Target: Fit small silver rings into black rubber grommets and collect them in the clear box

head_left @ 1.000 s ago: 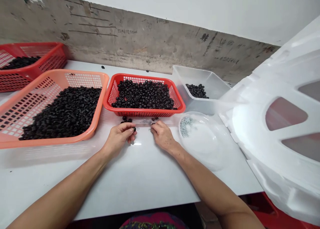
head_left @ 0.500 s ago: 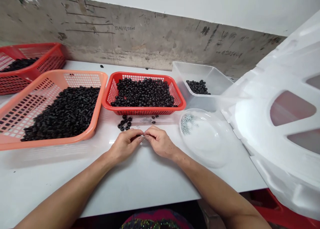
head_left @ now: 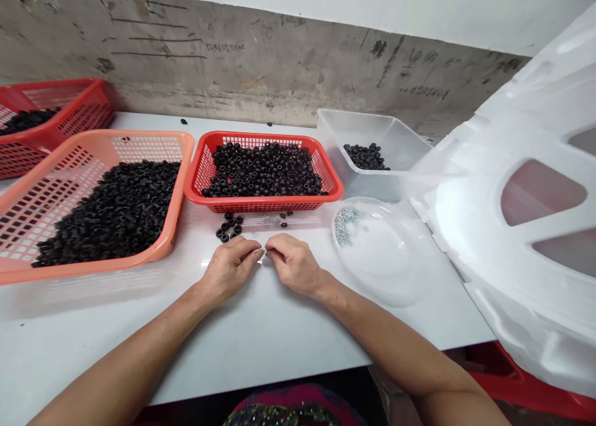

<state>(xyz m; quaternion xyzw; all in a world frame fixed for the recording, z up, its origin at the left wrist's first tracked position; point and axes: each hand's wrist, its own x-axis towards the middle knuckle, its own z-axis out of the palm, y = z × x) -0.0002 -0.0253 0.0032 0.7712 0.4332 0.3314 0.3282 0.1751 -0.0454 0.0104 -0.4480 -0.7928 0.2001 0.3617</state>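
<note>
My left hand (head_left: 229,266) is pinched closed at the middle of the white table (head_left: 261,333), its fingertips on something tiny and pale that I cannot make out. Facing it with a small gap between the fingertips, my right hand (head_left: 294,263) is also pinched, and what it holds is too small to name. Just beyond them lie several black rings (head_left: 225,237) and a scatter of small silvery pieces (head_left: 267,220). A red basket (head_left: 265,200) full of black round parts stands behind these. On the right, a clear round dish (head_left: 395,292) holds small silvery pieces (head_left: 347,226).
An orange basket (head_left: 170,240) of black parts is at the left, with another red basket (head_left: 60,125) behind it. A clear bin (head_left: 386,181) with black parts stands back right. A large white plastic piece (head_left: 484,227) leans in from the right.
The fingertips of my two hands, touching before, are now slightly apart. The whole view has shifted a little, moving the baskets slightly left in it.
</note>
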